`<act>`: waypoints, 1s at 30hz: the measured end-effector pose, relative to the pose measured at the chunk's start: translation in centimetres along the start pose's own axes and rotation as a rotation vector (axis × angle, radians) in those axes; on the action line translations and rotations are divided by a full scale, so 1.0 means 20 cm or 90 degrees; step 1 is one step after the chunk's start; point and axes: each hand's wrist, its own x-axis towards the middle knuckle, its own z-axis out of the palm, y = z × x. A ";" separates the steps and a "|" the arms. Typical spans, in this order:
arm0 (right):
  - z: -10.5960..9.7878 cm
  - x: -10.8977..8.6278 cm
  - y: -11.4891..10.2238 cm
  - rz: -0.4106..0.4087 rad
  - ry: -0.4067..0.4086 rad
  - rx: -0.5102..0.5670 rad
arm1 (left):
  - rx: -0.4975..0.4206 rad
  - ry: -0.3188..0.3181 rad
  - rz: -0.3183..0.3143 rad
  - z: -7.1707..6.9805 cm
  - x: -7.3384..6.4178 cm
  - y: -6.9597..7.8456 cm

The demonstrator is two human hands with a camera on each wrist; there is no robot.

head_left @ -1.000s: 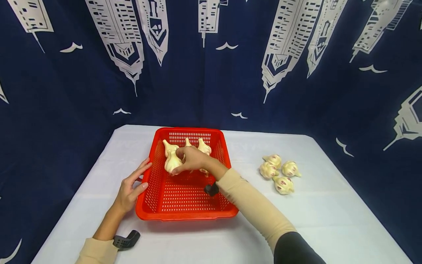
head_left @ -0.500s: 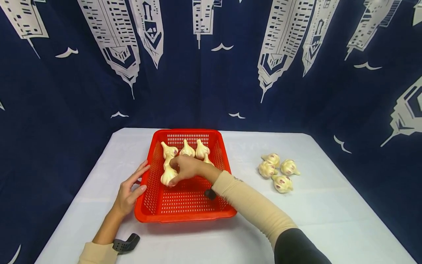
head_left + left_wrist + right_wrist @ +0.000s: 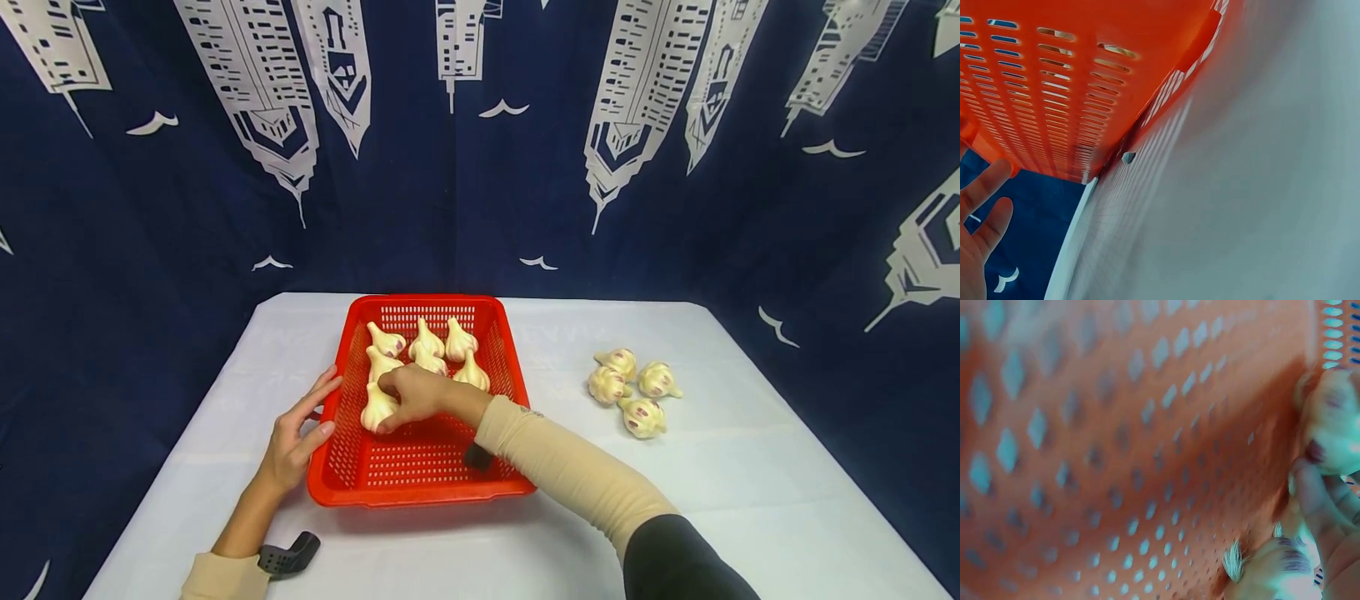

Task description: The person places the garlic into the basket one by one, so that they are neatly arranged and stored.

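In the head view, a red perforated plastic basket (image 3: 420, 498) holds several garlic bulbs in rows toward its far end. My right hand (image 3: 416, 393) reaches inside and grips a garlic bulb (image 3: 377, 408) near the left wall, just in front of another garlic bulb (image 3: 381, 363). The right wrist view has this gripped bulb (image 3: 1334, 428) at its right edge, thumb against its side, over the basket floor. Fingers extended, my left hand (image 3: 291, 437) touches the basket's left rim; the left wrist view shows two of its fingers (image 3: 996, 220) spread beside the outer wall.
Several loose garlic bulbs (image 3: 642, 417) lie clustered to the right of the basket on the white-covered table (image 3: 720, 483). A dark blue curtain (image 3: 420, 225) with white building prints hangs behind the table. A black wrist device (image 3: 288, 557) sits at the left wrist.
My right hand has moved the gripped garlic bulb toward me and slightly left along the basket's left wall, uncovering bulbs behind it. My left hand stays at the rim.
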 end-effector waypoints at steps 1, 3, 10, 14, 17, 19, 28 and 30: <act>0.00 0.00 0.00 -0.004 0.004 -0.001 | 0.001 -0.001 -0.001 0.00 0.00 0.00; -0.01 0.00 0.00 -0.008 0.011 -0.002 | 0.003 -0.003 -0.002 0.00 0.00 0.00; -0.03 0.01 0.01 -0.015 0.026 -0.015 | 0.008 -0.004 -0.002 0.00 0.01 -0.01; -0.03 0.01 0.01 -0.002 0.026 0.002 | 0.007 -0.004 -0.005 0.00 0.01 -0.02; -0.03 0.01 0.01 0.007 0.027 0.007 | 0.007 -0.003 -0.003 0.00 0.01 -0.02; -0.03 0.01 0.00 0.013 0.028 0.005 | 0.005 -0.002 -0.001 0.00 0.01 -0.02; -0.05 0.00 -0.01 0.039 0.068 0.013 | 0.004 0.003 0.001 0.01 0.00 -0.01; -0.06 0.00 -0.01 0.045 0.075 0.020 | 0.003 0.002 0.002 0.01 0.00 -0.01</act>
